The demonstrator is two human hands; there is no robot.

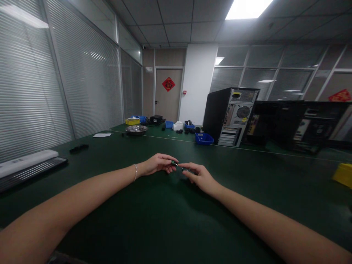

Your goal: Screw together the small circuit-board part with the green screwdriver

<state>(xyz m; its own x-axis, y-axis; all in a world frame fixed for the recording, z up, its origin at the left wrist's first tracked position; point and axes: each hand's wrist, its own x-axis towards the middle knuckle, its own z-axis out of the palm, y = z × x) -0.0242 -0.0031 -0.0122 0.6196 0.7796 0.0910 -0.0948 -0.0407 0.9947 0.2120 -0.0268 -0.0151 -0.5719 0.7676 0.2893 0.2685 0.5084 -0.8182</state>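
Observation:
Above the dark green table [165,220], near the middle of the view, my left hand [160,164] pinches a small green and dark piece [173,162] between thumb and fingers. My right hand [198,175] comes in from the right, closed on a thin dark tool [183,169]. The tool's light metal tip meets or nearly meets the small piece. What exactly the piece is, I cannot make out. A thin bracelet is on the left wrist.
Farther back are a steel bowl [136,130], a blue bin [204,138], a yellow tray [132,121] and a black computer tower [231,116]. A white and dark long item [29,165] lies left. A yellow bin [343,175] sits at the right edge.

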